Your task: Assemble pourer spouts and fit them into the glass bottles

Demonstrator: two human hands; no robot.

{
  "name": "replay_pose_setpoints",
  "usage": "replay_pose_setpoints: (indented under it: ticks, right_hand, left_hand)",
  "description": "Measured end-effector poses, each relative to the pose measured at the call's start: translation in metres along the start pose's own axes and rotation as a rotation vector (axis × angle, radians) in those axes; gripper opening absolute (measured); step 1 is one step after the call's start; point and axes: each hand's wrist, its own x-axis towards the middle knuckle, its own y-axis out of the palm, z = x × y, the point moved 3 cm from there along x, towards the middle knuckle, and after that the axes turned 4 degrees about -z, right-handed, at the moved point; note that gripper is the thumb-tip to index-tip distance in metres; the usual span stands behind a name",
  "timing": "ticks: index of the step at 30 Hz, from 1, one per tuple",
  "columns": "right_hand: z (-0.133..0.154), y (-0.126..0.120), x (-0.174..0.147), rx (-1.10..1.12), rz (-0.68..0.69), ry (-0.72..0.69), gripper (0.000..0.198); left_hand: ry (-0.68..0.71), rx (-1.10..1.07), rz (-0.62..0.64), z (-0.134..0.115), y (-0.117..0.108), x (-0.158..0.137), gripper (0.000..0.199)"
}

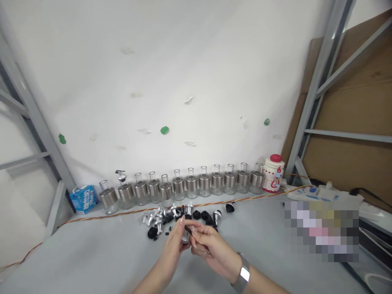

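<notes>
Low in the head view, my left hand (pixel 174 241) is closed around a silver bottle stopper (pixel 185 237), mostly hidden by the fingers. Against it, my right hand (pixel 208 245) pinches a small dark piece (pixel 188 230), its shape partly covered. Both hands meet just above the grey table (pixel 107 253). Behind them lies a loose pile of silver-and-black stoppers (pixel 159 214) and black caps (pixel 205 215). One more stopper (pixel 230 207) rests apart to the right. At the back stand several glass bottles (pixel 191 183) with metal sleeves; a stopper (pixel 121 175) sits on one at the left.
A blue carton (pixel 83 200) is at the left end of the bottle row, a white canister with a red lid (pixel 273 173) at the right end. A twisted red-yellow wire (pixel 245 199) crosses the table. Metal posts (pixel 312 90) flank the white wall.
</notes>
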Motion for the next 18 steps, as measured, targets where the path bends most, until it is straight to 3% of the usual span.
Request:
replay_pose_setpoints:
  ticks: [14, 18]
  right_hand:
    - [0.0064, 0.0087, -0.0041, -0.14, -0.011, -0.024, 0.032]
    - [0.0042, 0.006, -0.0033, -0.103, -0.019, -0.023, 0.023]
  left_hand:
    - [0.109, 0.065, 0.074, 0.0001, -0.0003, 0.0004, 0.045]
    - [0.113, 0.067, 0.097, -0.0046, 0.001, -0.0017, 0.046]
